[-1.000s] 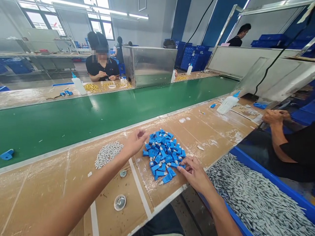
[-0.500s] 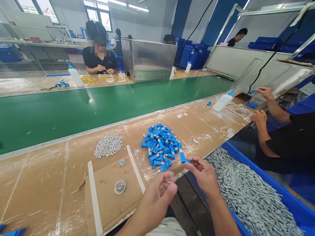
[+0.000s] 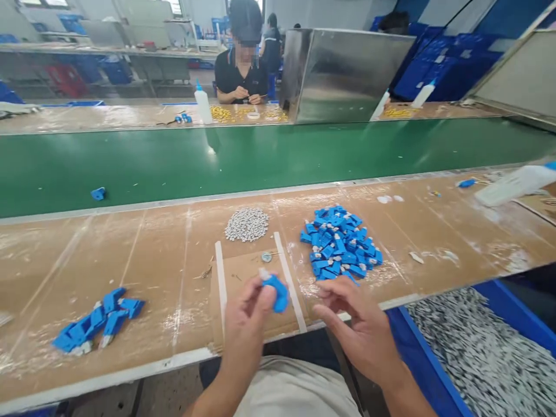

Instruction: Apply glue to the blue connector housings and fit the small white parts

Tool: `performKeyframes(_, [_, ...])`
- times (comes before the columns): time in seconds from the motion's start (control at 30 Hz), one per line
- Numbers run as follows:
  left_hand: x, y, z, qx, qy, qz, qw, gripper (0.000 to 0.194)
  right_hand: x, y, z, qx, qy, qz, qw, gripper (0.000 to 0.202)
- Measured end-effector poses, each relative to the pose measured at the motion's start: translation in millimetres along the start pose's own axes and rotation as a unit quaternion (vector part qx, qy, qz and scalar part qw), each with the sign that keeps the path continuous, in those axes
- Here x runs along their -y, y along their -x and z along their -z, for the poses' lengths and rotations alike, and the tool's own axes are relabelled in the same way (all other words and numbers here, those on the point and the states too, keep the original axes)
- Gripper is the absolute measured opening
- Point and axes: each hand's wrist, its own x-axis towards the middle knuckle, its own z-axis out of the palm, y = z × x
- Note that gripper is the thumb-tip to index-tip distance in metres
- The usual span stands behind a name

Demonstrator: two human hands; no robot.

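Over a brown worktop (image 3: 152,243) beside green belting (image 3: 269,159), the left grip (image 3: 247,318) pinches a blue piece (image 3: 280,295) (right grip (image 3: 362,324) parted).

The left hand (image 3: 247,320) is pinching a blue piece (image 3: 280,296), with grey pellets (image 3: 247,225) lying at its twelve o'clock and a blue cluster (image 3: 96,321) at nine. The right hand (image 3: 359,324) is curving loosely, a blue heap (image 3: 341,246) sitting at its twelve.

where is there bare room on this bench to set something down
Mostly bare: tabletop between the small blue cluster and taped cardboard; also, bar a few scraps, between the large blue pile and the near bottle. Crowded: the middle, with the grey pile, large blue pile, left hand holding a blue part, and right hand.
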Motion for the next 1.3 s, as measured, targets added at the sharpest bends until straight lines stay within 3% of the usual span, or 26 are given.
performKeyframes(0.1, [-9,-3,40.2,-0.121,0.067,-0.057,0.989,0.030,-7,-10,-43,0.050,-0.011,-0.052,0.997,0.013])
performKeyframes(0.2, [-7,-11,63.0,-0.159,0.102,-0.047,0.981,0.030,-14,-22,-77,0.061,-0.007,-0.074,0.995,0.017])
performKeyframes(0.3, [1,-17,69.9,-0.159,0.114,-0.006,0.981,0.033,-18,-31,-91,0.045,0.011,-0.080,0.996,0.017])
performKeyframes(0.67, [11,-22,78.3,-0.122,0.122,0.008,0.985,0.027,-10,-37,-94,0.068,0.098,-0.021,0.993,0.014])
performKeyframes(0.9, [14,-21,81.0,-0.125,0.130,0.013,0.984,0.026,-12,-41,-94,0.094,0.095,-0.019,0.991,0.015])
performKeyframes(1.3, [14,-14,81.8,-0.112,0.142,0.023,0.983,0.028,-4,-32,-75,0.129,0.106,0.012,0.986,0.016])
